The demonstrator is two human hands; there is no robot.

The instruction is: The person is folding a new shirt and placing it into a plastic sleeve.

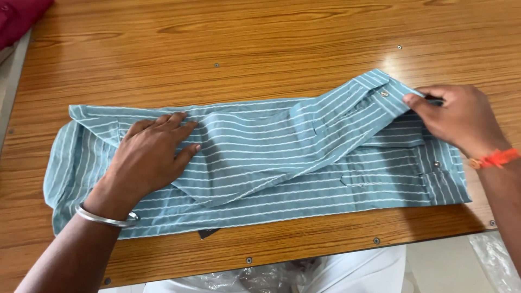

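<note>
A light blue shirt with thin white stripes point(260, 157) lies folded lengthwise across the wooden table point(244, 43). My left hand point(149, 157) presses flat on the left half of the shirt, fingers spread, a silver bangle on the wrist. My right hand point(461, 119) pinches the cuff end of a sleeve point(380, 95) at the shirt's right end, lifting it slightly over the body of the shirt. An orange thread band circles the right wrist. A small button shows on the cuff.
A dark red cloth point(19, 19) lies at the table's far left corner. Clear plastic wrapping point(260, 276) sits below the table's near edge, and more plastic point(496, 260) at the lower right. Small screws dot the tabletop.
</note>
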